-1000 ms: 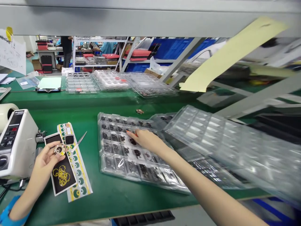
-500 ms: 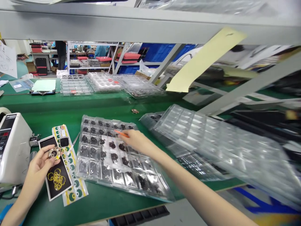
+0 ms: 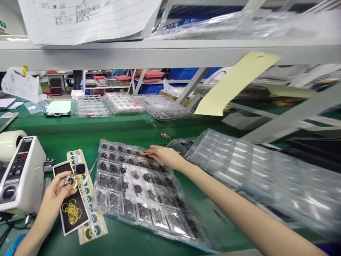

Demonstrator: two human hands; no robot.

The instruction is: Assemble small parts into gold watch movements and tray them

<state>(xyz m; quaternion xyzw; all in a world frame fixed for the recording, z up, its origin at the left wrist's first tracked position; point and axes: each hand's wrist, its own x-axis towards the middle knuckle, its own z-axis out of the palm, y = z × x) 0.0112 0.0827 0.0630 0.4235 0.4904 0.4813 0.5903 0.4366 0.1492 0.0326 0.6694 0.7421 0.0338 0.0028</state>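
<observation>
My left hand (image 3: 57, 193) pinches a small round metallic part with a dark centre (image 3: 71, 181), like a watch case, above a narrow box (image 3: 63, 222). Yellow rings (image 3: 71, 211) lie inside this box. My right hand (image 3: 166, 157) is closed on a thin orange stick-like tool (image 3: 147, 154), held nearly level. The tool's tip is over the far edge of a clear compartment tray (image 3: 121, 217) that holds small dark round parts. Whether the tip touches a part, I cannot tell.
Left stands a white tape dispenser (image 3: 26, 177). A sticker strip (image 3: 89, 199), tweezers (image 3: 90, 170) and a square-faced watch-like item (image 3: 80, 168) lie beside the box. A round part (image 3: 165, 136) sits behind the tray. Clear trays (image 3: 239, 160) are stacked right; a shelf beam (image 3: 133, 57) crosses above.
The view has shifted up and left. My right hand has moved a little toward the tray's far right edge, and the orange tool lies flatter. The left hand still holds the round part.
</observation>
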